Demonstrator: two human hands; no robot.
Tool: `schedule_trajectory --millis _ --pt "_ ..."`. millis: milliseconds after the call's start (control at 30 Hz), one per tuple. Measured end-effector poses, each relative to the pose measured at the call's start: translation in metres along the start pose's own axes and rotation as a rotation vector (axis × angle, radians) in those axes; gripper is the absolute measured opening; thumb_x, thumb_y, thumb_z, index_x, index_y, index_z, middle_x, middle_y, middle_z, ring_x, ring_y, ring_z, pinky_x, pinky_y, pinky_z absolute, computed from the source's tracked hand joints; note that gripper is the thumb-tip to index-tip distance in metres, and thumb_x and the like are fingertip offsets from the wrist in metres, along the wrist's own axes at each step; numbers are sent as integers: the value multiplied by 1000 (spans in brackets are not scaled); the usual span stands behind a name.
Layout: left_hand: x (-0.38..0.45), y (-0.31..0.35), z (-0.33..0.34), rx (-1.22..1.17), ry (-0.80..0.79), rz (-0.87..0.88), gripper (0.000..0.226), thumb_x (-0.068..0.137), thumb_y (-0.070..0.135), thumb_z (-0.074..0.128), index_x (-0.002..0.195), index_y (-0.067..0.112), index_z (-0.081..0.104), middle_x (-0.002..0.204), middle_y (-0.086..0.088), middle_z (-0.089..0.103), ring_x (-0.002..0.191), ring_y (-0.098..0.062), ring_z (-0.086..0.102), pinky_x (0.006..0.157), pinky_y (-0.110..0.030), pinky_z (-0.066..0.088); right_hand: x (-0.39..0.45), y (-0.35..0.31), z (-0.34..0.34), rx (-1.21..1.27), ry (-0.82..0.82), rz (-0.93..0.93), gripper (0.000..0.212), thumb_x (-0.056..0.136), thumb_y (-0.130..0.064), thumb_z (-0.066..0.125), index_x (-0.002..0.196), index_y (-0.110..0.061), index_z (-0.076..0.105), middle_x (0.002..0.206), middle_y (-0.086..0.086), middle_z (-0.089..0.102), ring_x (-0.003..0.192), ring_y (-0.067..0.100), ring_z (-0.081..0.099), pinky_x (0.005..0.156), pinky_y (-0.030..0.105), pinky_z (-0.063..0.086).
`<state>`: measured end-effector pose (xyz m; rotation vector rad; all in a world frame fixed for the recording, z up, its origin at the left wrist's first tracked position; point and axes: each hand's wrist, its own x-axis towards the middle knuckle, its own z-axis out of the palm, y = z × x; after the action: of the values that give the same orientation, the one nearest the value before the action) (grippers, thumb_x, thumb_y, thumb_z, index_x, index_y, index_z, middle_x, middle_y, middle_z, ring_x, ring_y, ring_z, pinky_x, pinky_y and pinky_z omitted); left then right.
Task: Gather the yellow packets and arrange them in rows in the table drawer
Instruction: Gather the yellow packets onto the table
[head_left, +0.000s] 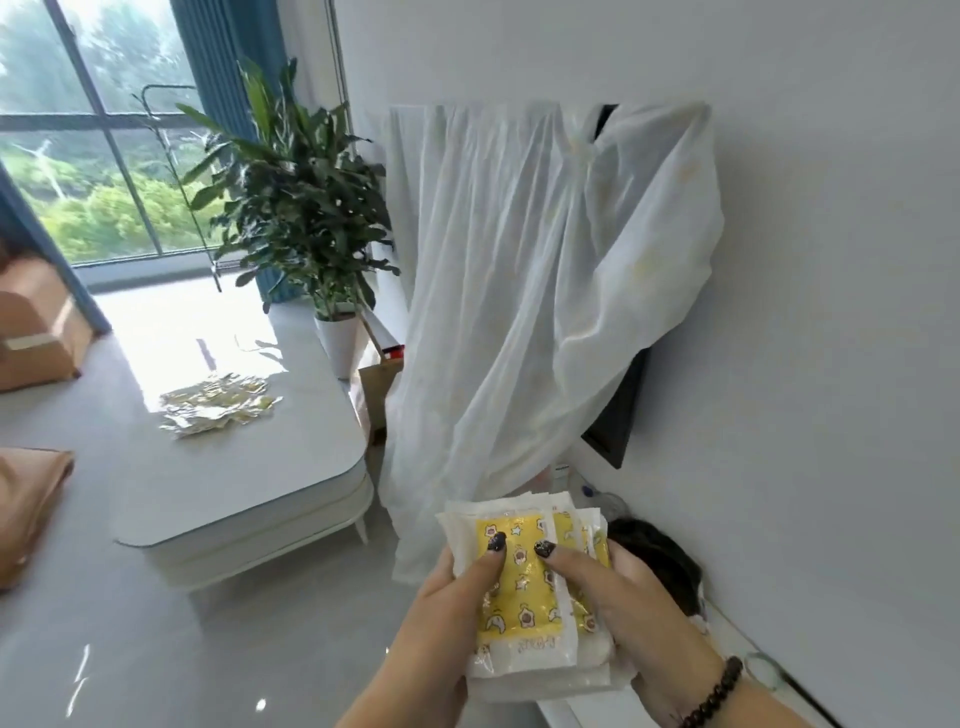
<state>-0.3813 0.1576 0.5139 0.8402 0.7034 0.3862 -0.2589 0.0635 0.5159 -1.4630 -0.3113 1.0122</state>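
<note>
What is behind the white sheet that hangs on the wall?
A dark flat screen shows at the white sheet's lower right edge, and a dark corner at its top. The rest of the screen is covered, so nothing more can be told.

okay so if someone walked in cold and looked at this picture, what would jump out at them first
Probably the stack of yellow packets low in the middle, gripped by the left hand and right hand. Next, the white sheet draped over a wall-mounted screen, then more packets heaped on the pale table at left.

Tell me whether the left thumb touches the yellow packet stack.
Touching: the head view shows the left hand pressing its thumb on the top yellow patterned plastic packet stack.
</note>
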Motion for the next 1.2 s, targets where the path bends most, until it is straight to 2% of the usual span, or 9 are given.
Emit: schedule_trajectory --millis 100,300,433,500,800,933,1033,1100,1200 --pt "-19 34 -62 17 49 21 27 94 8 54 121 11 60 94 -21 74 77 -37 73 59 -40 59 10 15 71 -17 -79 43 33 80 -15 72 110 -9 61 93 13 75 86 31 72 86 48 56" --pt "-52 91 -183 44 159 45 25 95 18 54 120 15 60 97 -19 75 85 -38 72 74 -46 57 23 46 214 -12 -221 75 33 74 -10 76 105 -7 63 92 17 74 86 37 71 87 53 54" --pt "-63 121 -249 -5 215 67 23 96 19 53 118 17 59 98 -18 74 85 -36 73 70 -43 57 36 57 289 -66 -283 121 54 58 -26 86 104 -7 65 89 14 75 85 34 72 87 51 54" --pt "-61 135 -278 -31 246 93 25 96 19 53 119 14 59 100 -19 74 88 -37 72 72 -44 57 48 59 321 -53 -307 143 47 68 -17 82 108 -3 61 90 17 74 86 36 72 88 52 54" --pt "-4 196 -392 -140 391 123 34 93 16 54 121 -2 61 113 -27 68 101 -40 67 83 -44 54 152 55 438 -80 -351 146 43 73 -15 77 111 -5 60 96 17 74 91 36 70 90 56 52" --pt "40 233 -434 -87 494 127 27 94 13 54 116 1 64 108 -25 70 97 -40 69 73 -39 56 216 48 489 -102 -384 172 43 70 -23 74 108 -5 62 99 18 72 94 37 69 91 57 50" --pt "65 263 -460 -61 561 158 21 94 6 54 112 3 65 94 -18 75 77 -29 73 54 -29 54 256 39 527 -150 -451 190 37 77 -24 67 107 -3 65 98 17 73 95 35 69 95 53 49" --pt "80 283 -481 -78 623 188 20 93 0 55 110 3 65 93 -18 75 78 -31 73 57 -32 57 279 32 556 -170 -475 151 35 77 -23 72 107 -6 62 96 14 74 92 32 70 91 50 53" --pt "94 307 -513 -103 704 203 20 91 0 58 109 4 65 96 -18 75 86 -35 73 63 -36 58 302 29 599 -223 -514 106 57 65 -21 85 112 -10 54 101 11 71 88 26 71 77 41 59"
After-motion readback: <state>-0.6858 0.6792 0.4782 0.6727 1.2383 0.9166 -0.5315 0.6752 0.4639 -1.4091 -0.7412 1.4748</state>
